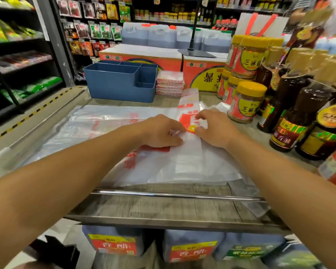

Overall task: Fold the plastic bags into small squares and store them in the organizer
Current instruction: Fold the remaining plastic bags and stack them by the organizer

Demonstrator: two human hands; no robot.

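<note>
A translucent plastic bag (pixel 188 150) with red print lies folded into a long strip on the wooden shelf top. My left hand (pixel 161 131) pinches a fold of the strip between thumb and fingers. Just to its right, my right hand (pixel 215 127) curls its fingers and thumb on the printed part of the same strip. More flat plastic bags (pixel 97 123) spread out to the left underneath. A blue organizer (pixel 120 82) with several compartments stands at the back. A stack of folded bags (pixel 170 83) sits right beside it.
Yellow-lidded jars (pixel 244 101) and dark sauce bottles (pixel 291 109) crowd the right side. Red cartons (pixel 142 57) stand behind the organizer. A metal rail (pixel 173 195) runs along the shelf's front edge, with large jugs (pixel 114 243) below. Store shelves line the left.
</note>
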